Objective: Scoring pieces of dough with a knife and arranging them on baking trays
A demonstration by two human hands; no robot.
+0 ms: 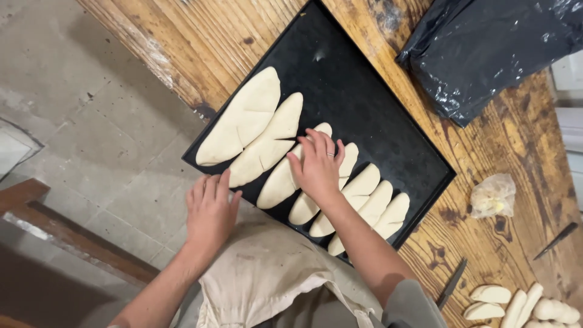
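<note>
A black baking tray [364,91] lies slanted on a worn wooden table [516,146]. Several long pale dough pieces [243,115] with cut marks lie side by side across its near half. My right hand [317,167], with a ring on one finger, rests palm down on the dough pieces in the middle of the row. My left hand [211,209] lies flat with fingers together at the tray's near left edge, holding nothing.
A crumpled black plastic bag [486,48] lies at the table's far right. A small clear bag [493,195], two knives [452,282] [555,241] and more dough pieces [522,304] sit to the right. Tiled floor [79,103] and a wooden bench [67,237] lie to the left.
</note>
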